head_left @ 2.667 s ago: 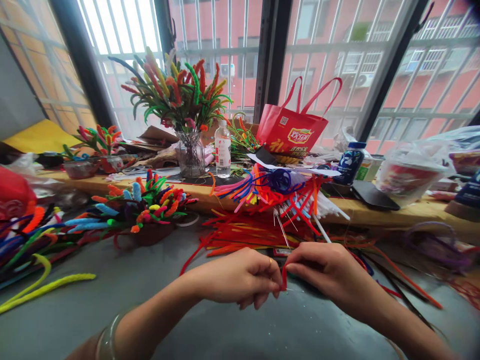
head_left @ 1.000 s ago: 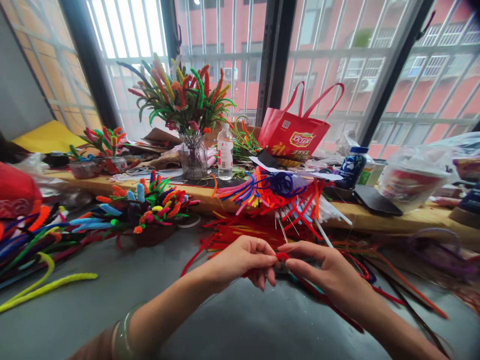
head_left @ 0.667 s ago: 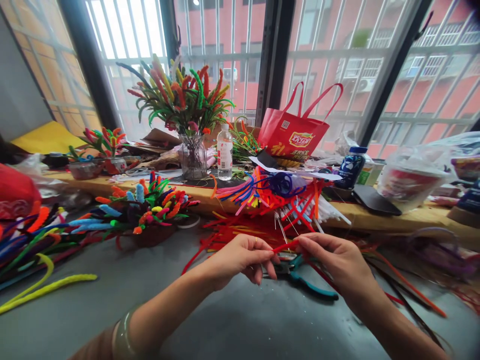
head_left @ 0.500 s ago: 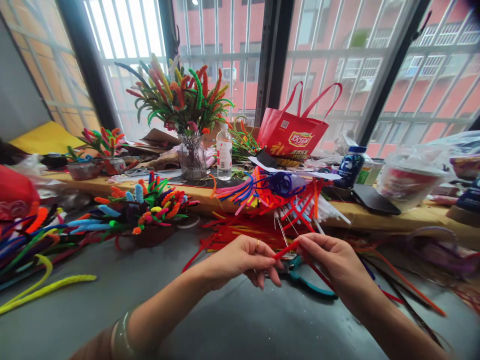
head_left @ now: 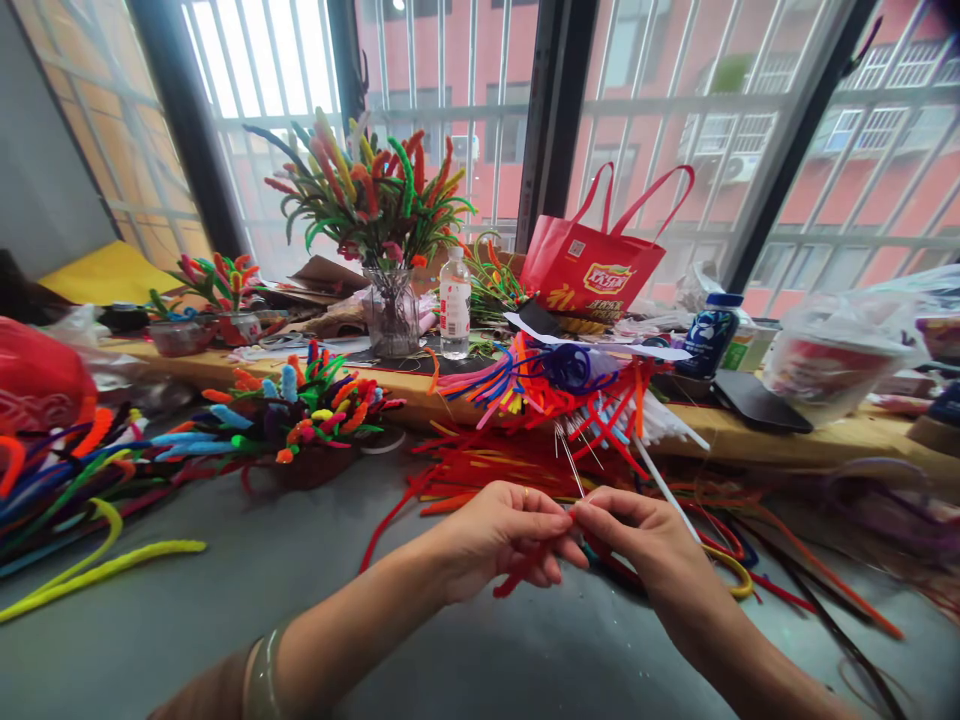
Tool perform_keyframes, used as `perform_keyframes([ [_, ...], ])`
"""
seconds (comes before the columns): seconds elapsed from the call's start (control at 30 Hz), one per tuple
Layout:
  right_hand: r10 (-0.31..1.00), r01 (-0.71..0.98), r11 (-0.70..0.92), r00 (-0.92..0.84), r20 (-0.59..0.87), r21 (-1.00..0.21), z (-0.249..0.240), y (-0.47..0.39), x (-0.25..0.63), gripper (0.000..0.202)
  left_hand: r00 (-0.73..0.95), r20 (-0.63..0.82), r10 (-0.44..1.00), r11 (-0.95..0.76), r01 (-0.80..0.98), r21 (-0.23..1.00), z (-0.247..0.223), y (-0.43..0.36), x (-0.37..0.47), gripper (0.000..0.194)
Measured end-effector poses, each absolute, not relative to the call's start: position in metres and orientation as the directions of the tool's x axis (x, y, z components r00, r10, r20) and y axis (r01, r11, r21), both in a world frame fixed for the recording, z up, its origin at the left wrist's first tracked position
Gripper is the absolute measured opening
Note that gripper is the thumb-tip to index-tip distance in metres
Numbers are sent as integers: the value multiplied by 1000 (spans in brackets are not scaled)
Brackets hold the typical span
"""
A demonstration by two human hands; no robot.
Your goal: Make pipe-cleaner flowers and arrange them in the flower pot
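Note:
My left hand and my right hand meet fingertip to fingertip over the grey table. Both are closed in a pinch on a red pipe cleaner, whose end pokes out below my left fingers. Most of the rest is covered by my fingers. Thin metal wires rise just behind the fingertips. Teal-handled pliers beneath my hands are almost wholly hidden. Past the hands lies a spread of red pipe cleaners.
Bundled multicoloured pipe cleaners stand at the left, with loose yellow ones nearer. Along the wooden ledge are a vase, a water bottle, a red bag, a blue bottle and a phone.
My hands have come closer together, and a red end now hangs below the left fingers. The pliers are more covered. The whole scene has shifted slightly right in view.

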State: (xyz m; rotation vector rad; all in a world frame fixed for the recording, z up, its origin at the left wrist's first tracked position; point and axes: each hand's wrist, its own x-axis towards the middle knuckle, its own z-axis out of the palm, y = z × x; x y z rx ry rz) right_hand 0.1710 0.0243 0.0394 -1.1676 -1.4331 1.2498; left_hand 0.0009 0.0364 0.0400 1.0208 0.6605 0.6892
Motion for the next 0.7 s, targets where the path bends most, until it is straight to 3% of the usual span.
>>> perform_keyframes([
  [0.13,983,160,140,-139,118,-977,40,20,166,34,635,-181,751,404,-226,886,34,37,4,28],
  [0.27,977,102,154,-164,136,-983,41,16,162,35,647,-179,741,428,-249,869,34,33,8,27],
  [0.7,990,-191,-21,-141,6,-981,33,19,159,35,626,-133,769,417,-333,846,33,31,15,25],
])
